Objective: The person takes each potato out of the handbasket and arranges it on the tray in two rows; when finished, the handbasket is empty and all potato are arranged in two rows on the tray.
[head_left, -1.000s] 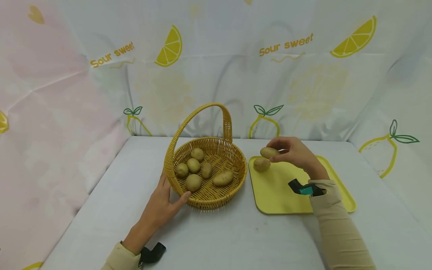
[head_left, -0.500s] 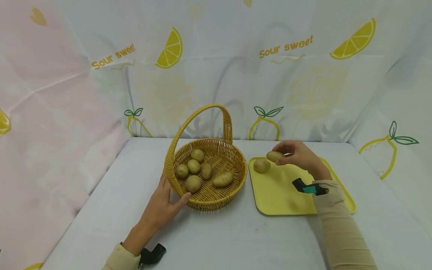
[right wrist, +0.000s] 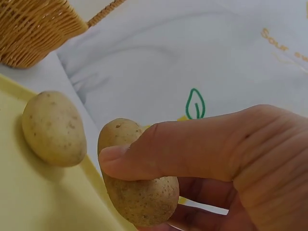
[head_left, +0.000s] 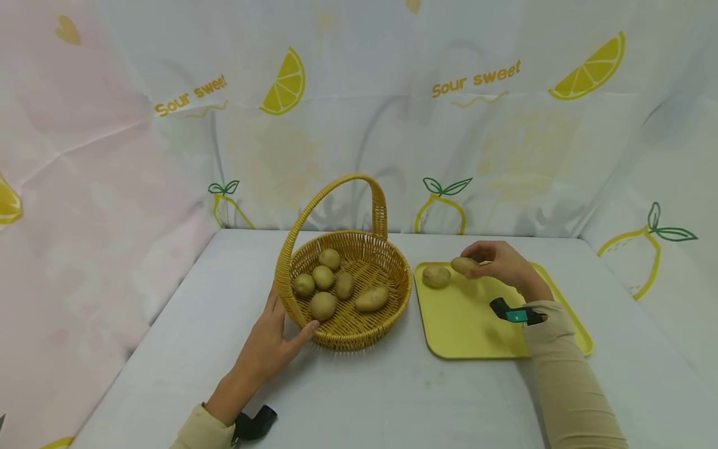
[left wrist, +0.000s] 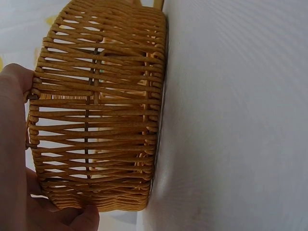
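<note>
A white-covered table (head_left: pixel 392 399) carried a round, woven yellow-brown basket (head_left: pixel 349 341) and, just to the right of it, a flat yellow tray (head_left: pixel 460 330).

Lemon-printed backdrop (head_left: pixel 359 118) behind white tabletop (head_left: pixel 370 399)

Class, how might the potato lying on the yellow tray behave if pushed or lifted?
The loose potato would probably roll unevenly, given its rounded but oblong shape. The low rim of the yellow tray might stop it. Lifted, it is likely firm: the right hand leaves no visible dent in the held potato.
</note>
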Demonstrator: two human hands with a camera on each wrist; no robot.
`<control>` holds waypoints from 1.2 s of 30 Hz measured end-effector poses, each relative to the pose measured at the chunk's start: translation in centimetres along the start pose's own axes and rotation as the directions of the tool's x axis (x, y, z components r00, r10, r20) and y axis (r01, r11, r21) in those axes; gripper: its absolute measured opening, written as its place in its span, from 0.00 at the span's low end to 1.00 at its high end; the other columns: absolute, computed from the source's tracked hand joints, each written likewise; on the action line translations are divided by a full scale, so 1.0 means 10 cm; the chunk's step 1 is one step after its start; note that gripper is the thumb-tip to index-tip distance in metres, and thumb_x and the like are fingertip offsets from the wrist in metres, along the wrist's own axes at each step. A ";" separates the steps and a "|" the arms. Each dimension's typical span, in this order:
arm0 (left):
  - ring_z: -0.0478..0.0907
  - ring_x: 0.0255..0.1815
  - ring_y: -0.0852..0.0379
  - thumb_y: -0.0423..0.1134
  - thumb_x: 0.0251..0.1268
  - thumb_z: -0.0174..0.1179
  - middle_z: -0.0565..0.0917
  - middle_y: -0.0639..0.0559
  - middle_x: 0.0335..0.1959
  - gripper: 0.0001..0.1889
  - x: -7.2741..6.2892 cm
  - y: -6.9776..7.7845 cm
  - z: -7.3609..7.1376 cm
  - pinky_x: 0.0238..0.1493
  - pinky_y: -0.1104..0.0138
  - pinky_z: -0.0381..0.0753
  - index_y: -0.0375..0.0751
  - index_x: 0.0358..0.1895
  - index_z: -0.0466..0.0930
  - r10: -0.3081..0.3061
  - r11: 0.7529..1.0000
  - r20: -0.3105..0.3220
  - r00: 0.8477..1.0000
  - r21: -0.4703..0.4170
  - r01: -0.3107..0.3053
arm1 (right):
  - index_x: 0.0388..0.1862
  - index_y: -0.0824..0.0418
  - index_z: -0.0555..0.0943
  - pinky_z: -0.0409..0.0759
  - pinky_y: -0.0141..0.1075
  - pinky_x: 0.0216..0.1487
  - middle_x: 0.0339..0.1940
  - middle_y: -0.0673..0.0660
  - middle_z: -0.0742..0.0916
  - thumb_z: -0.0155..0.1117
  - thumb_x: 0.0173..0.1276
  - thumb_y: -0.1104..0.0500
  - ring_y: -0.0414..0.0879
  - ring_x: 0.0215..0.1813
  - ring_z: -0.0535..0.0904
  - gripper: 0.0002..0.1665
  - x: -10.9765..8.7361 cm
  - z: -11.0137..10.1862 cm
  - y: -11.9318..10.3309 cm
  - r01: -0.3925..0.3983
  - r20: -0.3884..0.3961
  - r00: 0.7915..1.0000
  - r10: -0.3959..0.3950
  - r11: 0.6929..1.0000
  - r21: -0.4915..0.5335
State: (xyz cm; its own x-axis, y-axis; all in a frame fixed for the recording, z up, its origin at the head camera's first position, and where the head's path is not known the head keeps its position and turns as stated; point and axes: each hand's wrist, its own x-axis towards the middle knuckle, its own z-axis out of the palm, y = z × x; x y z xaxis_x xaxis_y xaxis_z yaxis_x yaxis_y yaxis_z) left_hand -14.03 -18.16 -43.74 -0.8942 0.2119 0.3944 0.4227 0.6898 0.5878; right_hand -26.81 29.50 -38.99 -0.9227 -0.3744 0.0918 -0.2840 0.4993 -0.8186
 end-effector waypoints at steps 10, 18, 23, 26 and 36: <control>0.49 0.82 0.39 0.55 0.70 0.68 0.41 0.47 0.86 0.53 0.00 -0.01 0.01 0.72 0.41 0.63 0.47 0.87 0.42 -0.006 1.000 -0.002 1.000 0.005 0.006 | 0.56 0.71 0.84 0.75 0.33 0.53 0.51 0.64 0.88 0.80 0.60 0.65 0.52 0.53 0.82 0.26 0.01 0.04 0.16 -0.035 -0.030 0.999 0.033 0.998 -0.056; 0.49 0.82 0.38 0.55 0.70 0.67 0.41 0.46 0.86 0.53 -0.01 0.00 0.00 0.71 0.41 0.64 0.49 0.87 0.41 -0.012 1.000 0.002 1.000 0.011 0.012 | 0.55 0.70 0.84 0.75 0.33 0.50 0.50 0.62 0.87 0.82 0.60 0.63 0.52 0.51 0.81 0.26 0.03 0.09 0.23 -0.069 -0.031 0.997 0.067 0.996 -0.057; 0.48 0.82 0.39 0.55 0.71 0.67 0.41 0.47 0.86 0.53 -0.01 -0.01 -0.01 0.71 0.41 0.64 0.54 0.87 0.39 -0.014 1.000 0.005 1.000 0.014 0.014 | 0.54 0.68 0.84 0.76 0.36 0.50 0.48 0.60 0.87 0.82 0.59 0.60 0.51 0.49 0.81 0.25 0.03 0.11 0.26 -0.095 -0.043 0.995 0.091 0.992 -0.087; 0.49 0.82 0.39 0.55 0.71 0.67 0.41 0.47 0.86 0.53 -0.01 -0.01 -0.01 0.70 0.40 0.65 0.56 0.87 0.39 -0.012 1.000 0.005 1.000 0.012 0.012 | 0.54 0.68 0.84 0.77 0.39 0.52 0.48 0.60 0.87 0.82 0.60 0.59 0.52 0.50 0.81 0.26 0.03 0.11 0.27 -0.106 -0.039 0.994 0.102 0.989 -0.105; 0.50 0.82 0.38 0.55 0.71 0.67 0.42 0.47 0.86 0.52 -0.01 0.01 -0.01 0.70 0.40 0.65 0.54 0.87 0.40 -0.009 1.000 0.002 1.000 0.015 0.009 | 0.53 0.68 0.84 0.77 0.44 0.52 0.48 0.61 0.88 0.82 0.60 0.59 0.56 0.52 0.82 0.26 0.02 0.12 0.25 -0.137 -0.031 0.990 0.135 0.985 -0.101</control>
State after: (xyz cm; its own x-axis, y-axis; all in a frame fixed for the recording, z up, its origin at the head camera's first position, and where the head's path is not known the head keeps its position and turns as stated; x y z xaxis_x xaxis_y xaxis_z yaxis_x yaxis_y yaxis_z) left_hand -13.92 -18.22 -43.64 -0.8983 0.2064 0.3878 0.4120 0.7021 0.5808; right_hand -27.37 29.72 -41.66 -0.9603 -0.2790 -0.0015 -0.1796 0.6225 -0.7617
